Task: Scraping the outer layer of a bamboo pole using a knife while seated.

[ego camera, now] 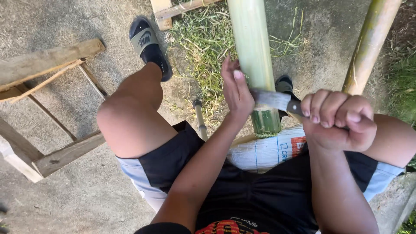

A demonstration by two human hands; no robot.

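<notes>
At the far left stood a rough wooden frame on the concrete ground, with a foot in a black slide sandal planted beyond the bent knee. Near the middle, the left hand lay open, fingers extended, its palm and fingertips pressed flat against the side of the thick green bamboo pole rather than wrapped round it. The pole ran upright through the view between the person's legs, its lower end resting just above a white woven sack on the seat. A knife blade crossed the pole near that lower end, edge against the bamboo. To the right, the right hand was closed in a tight fist round the knife's dark handle. A second, thinner bamboo pole leaned at the far right beside grass.

The thick pole looked stiff, hard and fairly heavy, its smooth skin likely slippery; steadying it just above the blade, clear of the edge, seemed the safest place.
</notes>
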